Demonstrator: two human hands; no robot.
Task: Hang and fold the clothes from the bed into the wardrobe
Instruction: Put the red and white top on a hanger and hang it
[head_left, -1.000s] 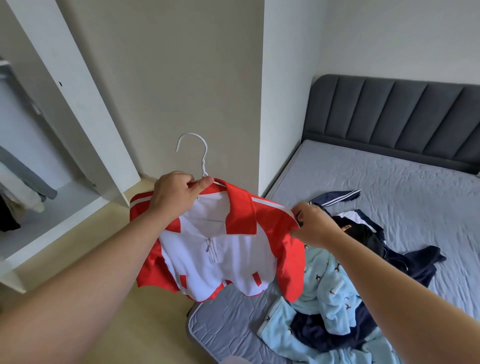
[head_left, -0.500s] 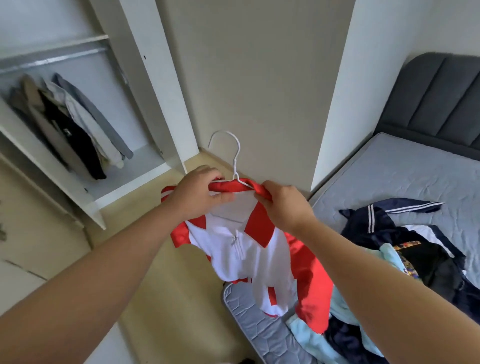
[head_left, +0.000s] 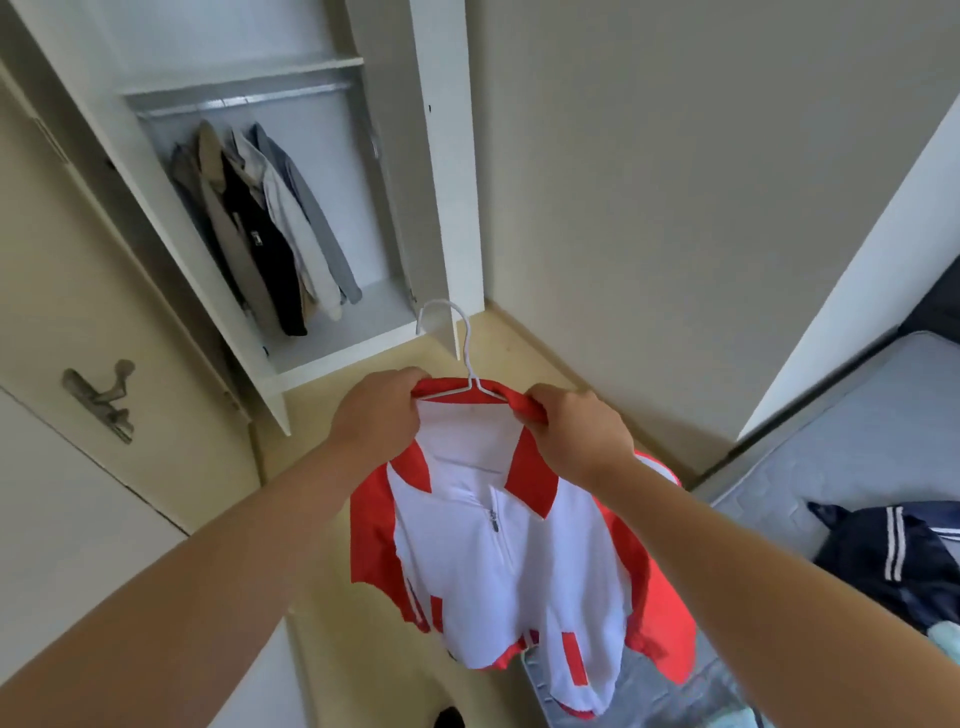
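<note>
At the far left a metal handle (head_left: 98, 401) sits on a beige door (head_left: 78, 291). Beside it the open white wardrobe (head_left: 447, 182) shows several coats (head_left: 260, 234) hanging from its rail (head_left: 244, 100), the dark one bearing a small pale patch too blurred to read. In the middle the left hand (head_left: 379, 415) curls its fingers round the red collar of the red-and-white zip jacket (head_left: 545, 571), which hangs on a white wire hanger (head_left: 469, 358) above the floor, and the right hand (head_left: 576, 431) grips the collar's other end. At the right, a navy garment (head_left: 883, 561) with white stripes lies on the grey bed (head_left: 852, 457).
</note>
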